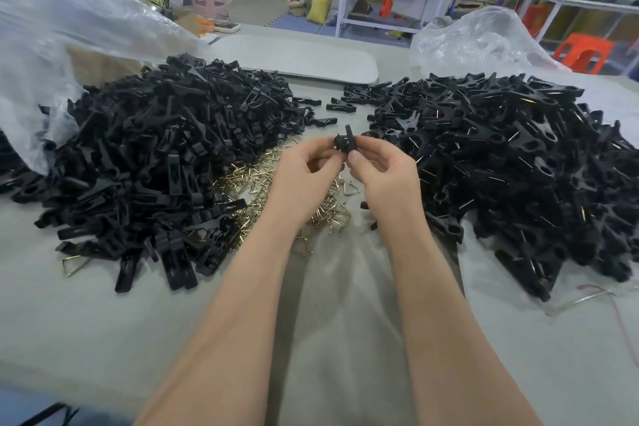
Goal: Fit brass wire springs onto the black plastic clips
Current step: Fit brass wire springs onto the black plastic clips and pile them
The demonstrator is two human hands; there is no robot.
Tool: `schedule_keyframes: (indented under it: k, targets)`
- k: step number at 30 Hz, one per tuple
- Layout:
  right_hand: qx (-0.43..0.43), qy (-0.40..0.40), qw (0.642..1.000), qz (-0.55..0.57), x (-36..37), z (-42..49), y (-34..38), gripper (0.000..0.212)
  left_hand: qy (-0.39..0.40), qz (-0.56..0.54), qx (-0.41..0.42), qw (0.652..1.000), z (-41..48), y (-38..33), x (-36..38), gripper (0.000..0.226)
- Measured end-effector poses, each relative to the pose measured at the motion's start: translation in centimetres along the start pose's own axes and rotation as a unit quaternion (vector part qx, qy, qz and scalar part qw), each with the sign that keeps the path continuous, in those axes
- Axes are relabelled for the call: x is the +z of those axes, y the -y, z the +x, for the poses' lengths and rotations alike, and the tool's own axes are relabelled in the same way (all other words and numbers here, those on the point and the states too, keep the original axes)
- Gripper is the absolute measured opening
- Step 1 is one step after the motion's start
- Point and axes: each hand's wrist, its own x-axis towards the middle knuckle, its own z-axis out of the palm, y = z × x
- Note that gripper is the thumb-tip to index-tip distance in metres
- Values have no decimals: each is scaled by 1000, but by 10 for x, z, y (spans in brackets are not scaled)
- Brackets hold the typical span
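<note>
Hands meet mid-table: left hand (pixel 306 168) and right hand (pixel 382 166) both pinch one black clip (pixel 345 142), likely steadying it for a spring. Brass springs (pixel 256 176) lie loose beneath, bare clips (pixel 155 156) heaped left, wired clips (pixel 518 162) right. Contents of the clear left bag (pixel 52 38) and right bag (pixel 484 34) are unclear.

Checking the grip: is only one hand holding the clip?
No, the left hand and right hand both pinch the black clip between them.
</note>
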Motion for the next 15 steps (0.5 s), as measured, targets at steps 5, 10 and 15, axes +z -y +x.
schedule_keyframes:
  k: [5,10,15]
  targets:
    - [78,40,991,106,0,0,-1,22,-62,102,35,992,1,-1,-4,23]
    - [96,73,985,125,0,-1,0,20,-17,84,35,996,-1,-4,-2,16]
    - [50,40,998,25,1,0,-1,15,-46,86,33,995,2,-1,-3,21]
